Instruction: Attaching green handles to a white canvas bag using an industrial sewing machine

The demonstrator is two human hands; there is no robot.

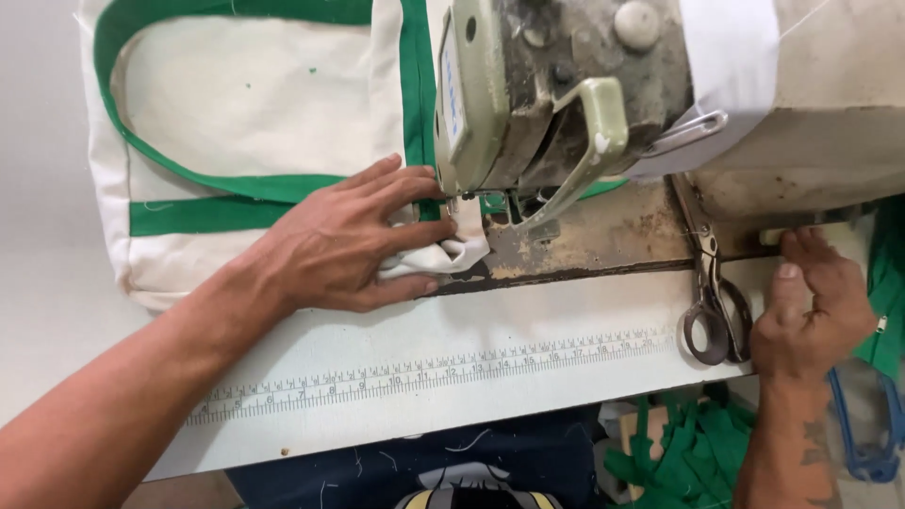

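Note:
My left hand [353, 240] lies flat on a cream canvas bag [236, 104] with green straps, fingers spread and pressing a bunched fold of cloth [443, 254] under the presser foot of a worn green sewing machine [537, 94]. The green strap [198, 215] runs sideways under my wrist. My right hand [811, 316] reaches up at the right end of the machine bed, fingertips touching a small pale lever or knob [775, 236] beneath the machine body. It grips nothing that I can make out.
Metal scissors [712, 302] lie on the bed next to my right hand. A measuring tape strip [424, 372] runs along the white table's front edge. Green strap scraps [688, 452] are piled below the table. More green cloth [886, 283] hangs at the far right.

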